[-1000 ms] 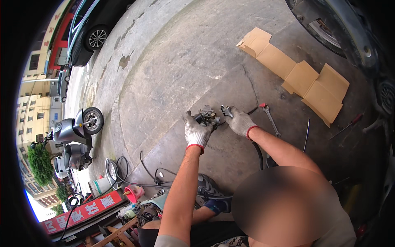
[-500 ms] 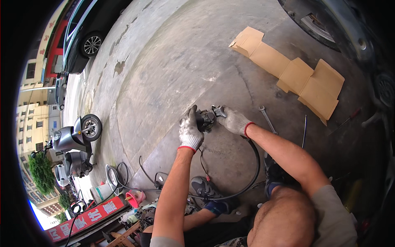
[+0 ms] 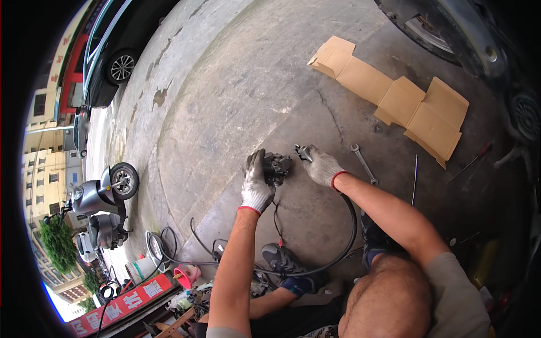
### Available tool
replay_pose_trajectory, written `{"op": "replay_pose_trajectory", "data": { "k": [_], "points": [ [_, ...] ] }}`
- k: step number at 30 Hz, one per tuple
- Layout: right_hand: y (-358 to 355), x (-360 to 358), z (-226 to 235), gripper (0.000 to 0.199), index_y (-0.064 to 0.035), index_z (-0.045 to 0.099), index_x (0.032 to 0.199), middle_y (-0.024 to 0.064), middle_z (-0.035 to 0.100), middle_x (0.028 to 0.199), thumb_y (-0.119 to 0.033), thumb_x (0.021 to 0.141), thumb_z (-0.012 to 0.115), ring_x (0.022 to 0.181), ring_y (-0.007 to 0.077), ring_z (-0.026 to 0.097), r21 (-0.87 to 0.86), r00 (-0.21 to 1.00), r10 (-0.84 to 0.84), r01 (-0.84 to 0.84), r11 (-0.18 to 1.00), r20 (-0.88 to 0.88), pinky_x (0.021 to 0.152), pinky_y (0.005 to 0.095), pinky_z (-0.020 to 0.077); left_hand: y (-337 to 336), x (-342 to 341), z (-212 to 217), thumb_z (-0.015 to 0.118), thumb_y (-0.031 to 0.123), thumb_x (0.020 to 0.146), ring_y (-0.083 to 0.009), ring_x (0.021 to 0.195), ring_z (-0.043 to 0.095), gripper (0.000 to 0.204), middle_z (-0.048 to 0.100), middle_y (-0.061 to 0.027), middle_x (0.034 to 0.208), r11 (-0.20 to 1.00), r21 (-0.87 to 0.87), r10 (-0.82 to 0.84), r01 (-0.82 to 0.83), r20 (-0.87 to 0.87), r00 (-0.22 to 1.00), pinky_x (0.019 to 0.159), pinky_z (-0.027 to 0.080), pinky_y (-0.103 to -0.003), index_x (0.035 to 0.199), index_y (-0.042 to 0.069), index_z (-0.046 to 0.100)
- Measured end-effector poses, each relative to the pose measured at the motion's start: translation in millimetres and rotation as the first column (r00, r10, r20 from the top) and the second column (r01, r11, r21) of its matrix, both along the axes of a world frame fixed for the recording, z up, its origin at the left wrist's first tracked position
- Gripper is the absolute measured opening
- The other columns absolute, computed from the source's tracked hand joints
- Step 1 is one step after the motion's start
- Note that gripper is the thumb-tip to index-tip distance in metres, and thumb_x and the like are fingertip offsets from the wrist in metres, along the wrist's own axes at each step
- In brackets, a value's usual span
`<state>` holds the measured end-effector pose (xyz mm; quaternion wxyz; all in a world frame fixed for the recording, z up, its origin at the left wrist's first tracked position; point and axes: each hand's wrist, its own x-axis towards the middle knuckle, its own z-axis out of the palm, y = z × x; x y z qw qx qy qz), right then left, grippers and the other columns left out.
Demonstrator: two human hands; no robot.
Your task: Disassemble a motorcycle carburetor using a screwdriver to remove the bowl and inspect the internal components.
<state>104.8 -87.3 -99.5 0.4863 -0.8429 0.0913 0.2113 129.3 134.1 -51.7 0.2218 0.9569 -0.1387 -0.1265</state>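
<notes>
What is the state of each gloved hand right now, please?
Left hand: closed, holding what looks like a carburetor.
Right hand: closed, holding what looks like an air blow gun.

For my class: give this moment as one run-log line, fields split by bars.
Left hand: holds dark part | Right hand: holds small tool, apart from part | Ground: wrench, flattened cardboard

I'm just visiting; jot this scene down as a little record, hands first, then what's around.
Left hand: gloved, holding a dark part
Right hand: gloved, holding a small grey tool
Wrench: on the ground, right of the right hand
Cardboard: unfolded on the ground, farther ahead
Hose: black, curving below the right wrist
Scooter: grey, far left
</notes>
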Motion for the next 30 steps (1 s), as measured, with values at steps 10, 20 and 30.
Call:
{"op": "replay_pose_trajectory", "data": {
  "k": [10,20,30],
  "points": [
    [-4.1,-24.6,-19.0,0.048,-0.0045,0.053,0.133,0.0243,0.064,0.122,-0.028,0.091,0.061,0.116,0.0422,0.059,0.007,1.000,-0.006,0.006,1.000,-0.008,0.099,0.0474,0.0469,18.1,12.0,-2.3,0.071,0.018,0.083,-0.0380,0.152,0.018,0.084,0.031,-0.0250,0.158,0.979,-0.045,0.178,-0.197,-0.270,0.946,0.122,0.024,-0.042,0.155,0.007,0.030],
    [7.3,-29.4,-17.2,0.047,-0.0066,0.054,0.133,0.0234,0.063,0.124,-0.026,0.091,0.062,0.116,0.0431,0.059,0.002,1.000,0.012,-0.012,1.000,0.014,0.098,0.0485,0.0477,8.2,12.7,-5.2,0.078,0.030,0.081,-0.0327,0.122,0.059,0.092,0.055,-0.0246,0.136,0.765,-0.176,0.491,-0.619,-0.463,0.738,0.100,0.050,-0.040,0.152,-0.001,0.028],
    [-2.0,-25.9,-5.2,0.041,-0.0041,0.057,0.125,0.0236,0.068,0.105,-0.026,0.090,0.064,0.105,0.0391,0.066,-0.009,0.995,-0.076,0.077,0.997,0.058,0.090,0.0472,0.0495,10.0,-8.8,5.1,0.077,0.006,0.069,-0.0395,0.131,0.049,0.115,0.042,-0.0264,0.145,0.992,0.047,0.121,-0.114,-0.171,0.978,0.107,0.045,-0.040,0.161,0.011,0.006]
  ]
}}
